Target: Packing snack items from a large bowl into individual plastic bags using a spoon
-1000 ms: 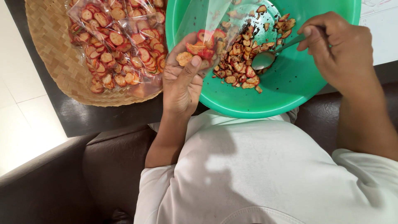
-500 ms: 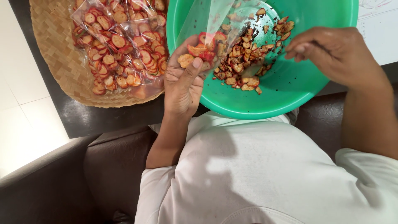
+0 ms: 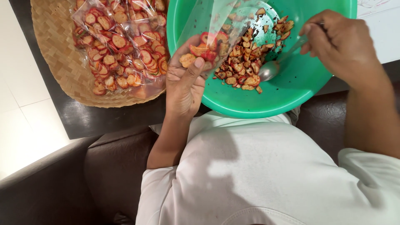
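While the left hand (image 3: 185,85) pinches a clear bag (image 3: 216,33) holding only a few red-edged chips, the right hand (image 3: 341,43) grips a spoon (image 3: 277,64) beside the chip pile (image 3: 243,62) in the green basin (image 3: 291,93); filled packets (image 3: 121,46) already lie in the woven tray (image 3: 58,50) beyond the left hand.

The bowl (image 3: 291,96) is bright green; the chips (image 3: 241,66) in it are tan with red rims. The woven tray (image 3: 58,54) is straw-yellow, the spoon (image 3: 271,70) silver, the counter (image 3: 83,116) dark.
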